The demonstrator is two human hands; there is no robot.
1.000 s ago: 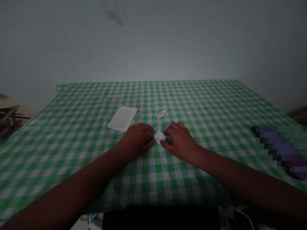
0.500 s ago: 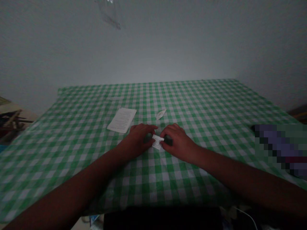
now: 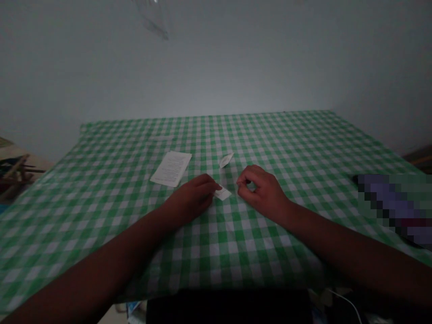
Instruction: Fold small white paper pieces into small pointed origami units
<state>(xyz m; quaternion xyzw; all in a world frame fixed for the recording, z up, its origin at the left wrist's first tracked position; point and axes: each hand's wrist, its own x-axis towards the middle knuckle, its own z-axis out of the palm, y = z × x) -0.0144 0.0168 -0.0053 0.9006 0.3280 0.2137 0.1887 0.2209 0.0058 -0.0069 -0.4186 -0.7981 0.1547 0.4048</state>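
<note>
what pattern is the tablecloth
The tablecloth has green and white checks, seen best in the head view.

I can read nothing here. The white sheet [image 3: 171,168] on the checked cloth [image 3: 270,135] carries rows of fine dark print, too small and dim to make out. The folded slip [image 3: 223,194] at the fingertips of my left hand [image 3: 192,200] shows faint marks, also illegible.
</note>
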